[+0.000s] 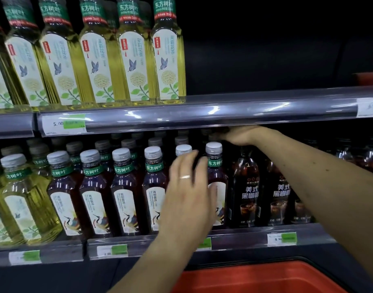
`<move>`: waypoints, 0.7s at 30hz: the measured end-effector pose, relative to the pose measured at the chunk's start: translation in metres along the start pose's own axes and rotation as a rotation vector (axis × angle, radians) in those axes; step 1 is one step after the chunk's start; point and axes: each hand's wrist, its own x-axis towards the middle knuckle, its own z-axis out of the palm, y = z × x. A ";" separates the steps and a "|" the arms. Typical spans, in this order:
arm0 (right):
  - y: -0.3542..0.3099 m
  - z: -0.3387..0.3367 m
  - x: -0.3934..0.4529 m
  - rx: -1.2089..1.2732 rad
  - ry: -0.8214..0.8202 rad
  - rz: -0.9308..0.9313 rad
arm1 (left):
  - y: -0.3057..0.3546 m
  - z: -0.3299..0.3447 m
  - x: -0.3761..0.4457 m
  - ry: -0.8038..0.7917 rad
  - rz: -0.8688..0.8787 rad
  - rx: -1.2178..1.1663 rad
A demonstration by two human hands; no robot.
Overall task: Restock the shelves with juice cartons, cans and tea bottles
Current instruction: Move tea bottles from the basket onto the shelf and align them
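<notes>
**A:** From the head camera, your left hand [188, 187] comes up from the bottom middle with the forearm slanting right and upward. The fingers are straight and close together, laid flat against the front of a dark tea bottle [182, 153] in the front row of the lower shelf [234, 234]. A ring [185, 177] shows on one finger. Nothing is curled round the bottle.

**B:** And your right hand [239, 135]?

**A:** Your right arm crosses in from the right edge, reaching deep under the upper shelf rail [202, 115]. The hand sits over the caps of the back-row bottles, wrist bent, fingers pointing left into shadow. I cannot tell whether it grips a cap or only rests there.

**B:** How does the bottle stand?

**A:** Upright, long axis vertical, white cap on top, label facing you. It stands between two matching dark bottles, the right one [215, 178] just beside your thumb. Coffee bottles [247, 187] stand further right, also upright.

**B:** Anything else?

**A:** Pale yellow tea bottles [130, 60] line the upper shelf, and a red crate [265, 278] sits below your arms.
</notes>
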 end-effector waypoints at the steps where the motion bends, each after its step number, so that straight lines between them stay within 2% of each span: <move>1: 0.001 0.000 -0.001 0.020 -0.029 -0.017 | 0.010 0.005 0.011 -0.016 0.031 -0.001; 4: 0.003 -0.001 0.003 -0.058 -0.087 -0.029 | 0.028 0.019 0.045 -0.067 0.000 0.001; 6: 0.001 -0.002 0.008 -0.090 -0.132 -0.002 | 0.030 0.029 0.056 -0.149 -0.003 0.087; 9: -0.003 -0.002 0.010 -0.129 -0.193 0.015 | 0.027 0.038 0.055 -0.192 0.002 0.211; 12: -0.004 0.000 0.012 -0.160 -0.151 -0.013 | 0.025 0.048 0.048 -0.158 -0.010 0.210; 15: -0.002 0.002 0.016 -0.142 -0.156 -0.028 | 0.028 0.055 0.043 -0.120 -0.121 0.126; 21: -0.004 0.001 0.020 -0.194 -0.181 0.008 | 0.031 0.059 0.044 -0.101 -0.168 0.086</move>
